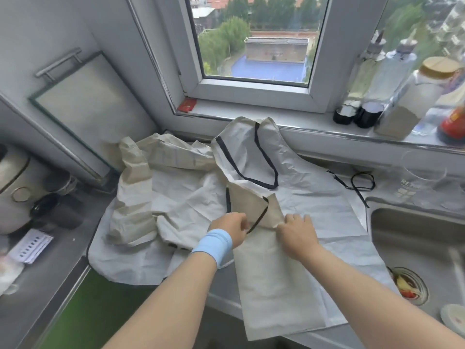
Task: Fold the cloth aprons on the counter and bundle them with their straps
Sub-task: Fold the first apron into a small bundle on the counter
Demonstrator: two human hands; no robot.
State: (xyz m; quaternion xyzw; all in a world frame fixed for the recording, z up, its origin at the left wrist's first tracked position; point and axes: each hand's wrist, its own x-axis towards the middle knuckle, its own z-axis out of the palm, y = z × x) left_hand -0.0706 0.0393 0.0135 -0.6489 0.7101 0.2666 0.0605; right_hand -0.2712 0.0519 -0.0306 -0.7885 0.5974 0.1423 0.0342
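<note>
A cream apron (274, 280), folded into a long narrow strip, lies toward me over the counter edge. Its top end is turned up into a flap with a black strap (260, 216) across it. My left hand (230, 230), a blue band on its wrist, pinches the strap and the flap's left edge. My right hand (298, 234) presses curled fingers on the flap's right corner. Beneath it a white apron (314, 197) lies spread flat, its black neck loop (264, 157) toward the window. Crumpled cream aprons (141, 195) are heaped at the left.
A steel sink (412, 238) with food scraps in its drain sits at the right. Bottles and jars (402, 96) line the windowsill. A loose black tie (359, 182) lies by a glass beaker (422, 177). A rice cooker (12, 187) and a dark cup stand at the left.
</note>
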